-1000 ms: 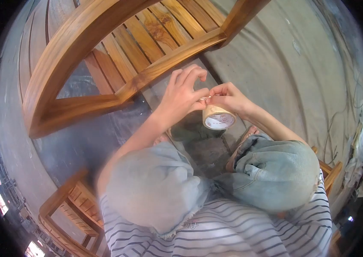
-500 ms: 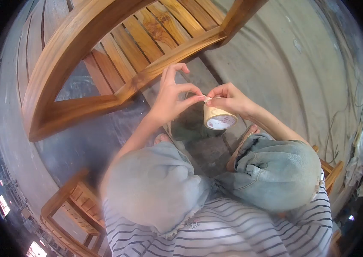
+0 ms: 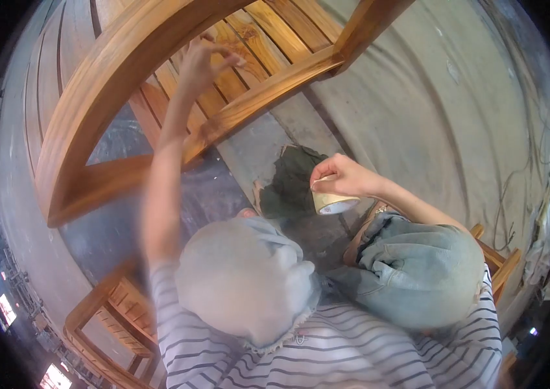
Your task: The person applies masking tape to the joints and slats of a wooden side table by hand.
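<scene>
My right hand (image 3: 347, 176) grips a roll of pale yellow tape (image 3: 336, 203) from above, holding it over the floor between my knees. The roll's round end with a white printed core faces me. My left hand (image 3: 202, 63) is stretched out over the slatted seat of a wooden chair or bench (image 3: 242, 98), inside its curved arm. Thumb and forefinger come together there around a small pale bit that is too blurred to name.
A dark crumpled cloth (image 3: 291, 181) lies on the floor beyond my feet. At lower left stands another slatted wooden piece (image 3: 116, 311); part of a wooden frame (image 3: 499, 259) shows at my right. Grey sheeting (image 3: 411, 123) with folds covers the floor at right.
My left hand has left the tape roll and moved up and left over the wooden seat. My right hand has lowered slightly with the roll still in it.
</scene>
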`<action>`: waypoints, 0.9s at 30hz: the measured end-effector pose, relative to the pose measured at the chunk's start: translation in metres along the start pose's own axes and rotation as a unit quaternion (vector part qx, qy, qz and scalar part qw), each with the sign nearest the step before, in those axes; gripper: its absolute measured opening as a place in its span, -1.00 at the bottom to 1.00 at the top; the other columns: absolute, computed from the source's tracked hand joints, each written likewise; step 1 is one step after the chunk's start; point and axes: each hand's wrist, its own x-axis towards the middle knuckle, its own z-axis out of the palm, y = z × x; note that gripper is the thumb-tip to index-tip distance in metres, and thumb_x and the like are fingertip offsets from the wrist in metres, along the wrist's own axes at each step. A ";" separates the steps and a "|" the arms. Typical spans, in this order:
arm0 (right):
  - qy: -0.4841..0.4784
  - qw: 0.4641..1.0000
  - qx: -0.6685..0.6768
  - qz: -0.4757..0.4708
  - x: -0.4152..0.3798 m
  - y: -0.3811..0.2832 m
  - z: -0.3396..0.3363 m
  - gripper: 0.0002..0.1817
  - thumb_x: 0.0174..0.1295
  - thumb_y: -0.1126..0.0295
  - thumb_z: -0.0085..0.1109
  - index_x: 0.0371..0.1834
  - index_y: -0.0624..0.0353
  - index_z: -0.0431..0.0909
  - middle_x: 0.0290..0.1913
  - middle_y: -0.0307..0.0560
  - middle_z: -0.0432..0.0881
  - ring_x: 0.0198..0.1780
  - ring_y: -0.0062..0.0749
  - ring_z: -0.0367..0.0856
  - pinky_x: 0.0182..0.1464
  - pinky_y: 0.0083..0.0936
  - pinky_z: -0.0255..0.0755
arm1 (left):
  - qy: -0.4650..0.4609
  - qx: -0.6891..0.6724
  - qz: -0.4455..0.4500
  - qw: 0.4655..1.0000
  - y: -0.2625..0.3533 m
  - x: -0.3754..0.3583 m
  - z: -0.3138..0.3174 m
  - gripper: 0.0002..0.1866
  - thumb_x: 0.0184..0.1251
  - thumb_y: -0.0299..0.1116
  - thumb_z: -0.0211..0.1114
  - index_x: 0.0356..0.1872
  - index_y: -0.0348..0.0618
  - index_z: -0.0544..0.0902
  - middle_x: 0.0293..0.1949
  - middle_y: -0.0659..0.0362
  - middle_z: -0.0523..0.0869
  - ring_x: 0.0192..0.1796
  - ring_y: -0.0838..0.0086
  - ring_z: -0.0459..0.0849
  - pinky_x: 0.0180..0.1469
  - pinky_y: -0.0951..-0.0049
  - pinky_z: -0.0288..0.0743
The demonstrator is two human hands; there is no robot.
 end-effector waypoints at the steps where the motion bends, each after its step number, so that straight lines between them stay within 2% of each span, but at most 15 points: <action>1: 0.002 0.999 -0.023 -0.027 0.002 0.005 0.001 -0.80 0.10 0.35 0.24 -0.35 0.27 0.69 -0.39 -0.07 0.71 -0.28 -0.47 0.64 -0.14 -0.50 0.48 | -0.044 -0.008 -0.023 0.999 -0.007 0.015 -0.003 -0.63 0.01 0.07 0.50 -0.29 0.05 0.80 -0.08 0.02 0.65 0.09 0.14 0.54 0.19 0.21 0.36; 2: 0.005 0.998 -0.045 -0.053 0.003 0.008 0.002 -0.80 0.10 0.34 0.24 -0.35 0.26 0.69 -0.38 -0.07 0.72 -0.26 -0.45 0.65 -0.12 -0.49 0.48 | -0.088 -0.016 -0.045 0.995 -0.012 0.028 -0.005 -0.60 -0.01 0.10 0.51 -0.28 0.03 0.80 -0.12 0.01 0.68 0.03 0.15 0.59 0.16 0.23 0.39; 3: -0.011 0.999 -0.029 -0.028 0.002 0.006 0.002 -0.79 0.09 0.33 0.24 -0.34 0.27 0.70 -0.36 -0.04 0.73 -0.21 -0.39 0.67 -0.06 -0.45 0.49 | -0.112 -0.026 -0.045 0.992 -0.021 0.038 0.003 -0.57 -0.01 0.13 0.50 -0.29 0.02 0.81 -0.07 0.01 0.61 0.09 0.12 0.51 0.19 0.21 0.35; 6: -0.024 0.998 -0.039 -0.038 0.005 0.012 0.001 -0.78 0.09 0.33 0.24 -0.33 0.27 0.70 -0.34 -0.03 0.73 -0.20 -0.38 0.68 -0.05 -0.45 0.49 | -0.189 -0.020 -0.049 0.980 -0.040 0.061 0.020 -0.46 -0.06 0.23 0.48 -0.26 -0.01 0.80 0.05 0.01 0.46 0.22 0.07 0.35 0.26 0.15 0.26; 9: -0.026 0.998 -0.035 -0.039 0.003 0.011 -0.002 -0.77 0.09 0.33 0.24 -0.32 0.27 0.70 -0.32 -0.02 0.74 -0.18 -0.35 0.69 -0.03 -0.43 0.49 | -0.253 0.054 -0.071 0.963 -0.050 0.077 0.027 -0.24 -0.21 0.34 0.51 -0.05 -0.04 0.72 0.08 -0.04 0.44 0.25 0.05 0.32 0.28 0.11 0.27; 13: -0.036 0.999 -0.027 -0.019 0.005 0.012 -0.004 -0.77 0.10 0.33 0.24 -0.30 0.27 0.70 -0.31 -0.01 0.74 -0.16 -0.34 0.69 -0.01 -0.43 0.49 | -0.240 0.162 -0.115 0.950 -0.079 0.085 0.043 0.20 -0.49 0.50 0.52 0.28 -0.03 0.46 0.18 -0.17 0.38 0.37 -0.02 0.23 0.34 0.05 0.27; 16: -0.039 0.998 -0.031 -0.039 0.006 0.012 -0.002 -0.76 0.11 0.31 0.24 -0.29 0.26 0.70 -0.30 0.00 0.74 -0.15 -0.33 0.68 -0.01 -0.43 0.49 | -0.239 0.225 -0.137 0.935 -0.106 0.101 0.064 0.33 -0.61 0.56 0.50 0.35 0.02 0.35 0.24 -0.21 0.34 0.42 -0.09 0.20 0.36 0.02 0.28; 19: -0.043 0.998 -0.039 -0.038 0.005 0.008 -0.002 -0.76 0.11 0.30 0.24 -0.29 0.26 0.70 -0.29 0.01 0.74 -0.14 -0.32 0.68 -0.01 -0.42 0.49 | -0.210 0.230 -0.121 0.943 -0.101 0.096 0.054 0.25 -0.56 0.56 0.49 0.30 0.06 0.42 0.22 -0.17 0.40 0.38 -0.08 0.27 0.35 0.01 0.28; 22: -0.026 0.997 -0.056 -0.044 0.001 0.012 -0.003 -0.76 0.11 0.29 0.25 -0.29 0.25 0.70 -0.30 0.01 0.74 -0.15 -0.33 0.68 -0.01 -0.43 0.48 | -0.239 0.202 -0.118 0.942 -0.063 0.099 0.021 0.03 -0.33 0.48 0.47 0.23 0.08 0.53 0.14 -0.08 0.51 0.34 0.01 0.35 0.31 0.01 0.29; 24: -0.028 0.998 -0.041 -0.030 -0.003 0.009 -0.006 -0.76 0.11 0.29 0.25 -0.29 0.25 0.70 -0.30 0.00 0.73 -0.16 -0.33 0.68 -0.03 -0.43 0.49 | -0.203 0.140 -0.110 0.963 -0.044 0.085 0.013 -0.17 -0.10 0.38 0.42 0.18 0.09 0.59 0.12 -0.02 0.57 0.32 0.08 0.38 0.28 0.03 0.31; 25: -0.029 0.999 -0.032 -0.022 -0.006 0.009 -0.006 -0.76 0.11 0.29 0.25 -0.29 0.25 0.70 -0.31 0.00 0.73 -0.16 -0.34 0.67 -0.04 -0.43 0.49 | -0.141 0.089 -0.097 0.981 -0.040 0.069 0.017 -0.27 0.03 0.31 0.37 0.16 0.09 0.62 0.12 0.00 0.58 0.30 0.11 0.40 0.26 0.04 0.32; 27: -0.011 0.998 -0.040 -0.039 -0.007 0.010 -0.009 -0.76 0.12 0.29 0.24 -0.28 0.25 0.70 -0.32 -0.01 0.73 -0.18 -0.35 0.67 -0.06 -0.44 0.49 | -0.053 0.072 -0.062 0.994 -0.004 0.033 0.011 -0.45 0.27 0.15 0.24 0.09 -0.03 0.64 0.09 0.08 0.64 0.27 0.12 0.45 0.22 0.09 0.37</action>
